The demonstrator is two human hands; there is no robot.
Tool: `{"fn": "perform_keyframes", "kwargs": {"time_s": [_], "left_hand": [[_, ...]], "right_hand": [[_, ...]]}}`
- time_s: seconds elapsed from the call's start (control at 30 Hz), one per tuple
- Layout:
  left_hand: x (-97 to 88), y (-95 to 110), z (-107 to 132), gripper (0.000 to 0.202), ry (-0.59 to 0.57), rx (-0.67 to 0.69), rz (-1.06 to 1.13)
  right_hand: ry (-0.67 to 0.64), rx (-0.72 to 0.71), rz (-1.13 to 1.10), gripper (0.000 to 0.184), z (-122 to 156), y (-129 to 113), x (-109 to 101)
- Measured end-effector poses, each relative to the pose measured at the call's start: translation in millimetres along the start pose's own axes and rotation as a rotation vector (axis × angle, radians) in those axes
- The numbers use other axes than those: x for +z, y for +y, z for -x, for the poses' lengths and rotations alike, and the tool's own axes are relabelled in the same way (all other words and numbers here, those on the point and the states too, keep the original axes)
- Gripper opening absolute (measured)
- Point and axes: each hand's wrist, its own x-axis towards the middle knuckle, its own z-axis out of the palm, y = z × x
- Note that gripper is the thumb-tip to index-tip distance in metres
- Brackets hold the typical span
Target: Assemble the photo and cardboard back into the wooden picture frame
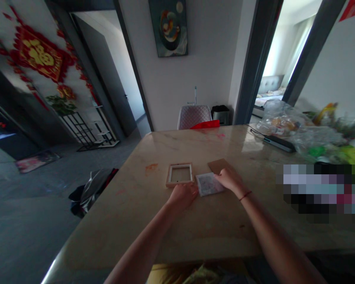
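Note:
A small wooden picture frame (179, 174) lies flat on the beige marble table (195, 228). Right of it lies a pale printed square sheet (208, 184), and behind that a brown cardboard backing (218, 165). My left hand (183, 194) rests just below the frame's near edge, with curled fingers touching the sheet's left edge. My right hand (230, 178) has its fingers closed on the sheet's right edge, next to the cardboard. A red string circles the right wrist.
Clear plastic bags, food packets and a dark flat device (276, 142) crowd the table's right side. A quilted chair (194, 117) with a red item stands at the far edge. A bag (91, 191) lies on the floor at left. Doorways open behind.

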Motion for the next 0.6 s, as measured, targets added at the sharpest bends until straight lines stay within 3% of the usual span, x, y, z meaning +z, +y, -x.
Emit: {"fn": "perform_keyframes", "kwargs": {"time_s": [0.3,0.6], "left_hand": [[3.3,2.1,-1.9,0.027,0.047,-0.082,0.043],[6.6,8.1,-1.0,0.030,0.061,-0.137,0.010]], "right_hand": [[-0.040,-0.012,0.009,0.024,-4.6,5.7,4.9],[0.053,-0.096,-0.108,0.027,-3.2,4.9,6.3]]}}
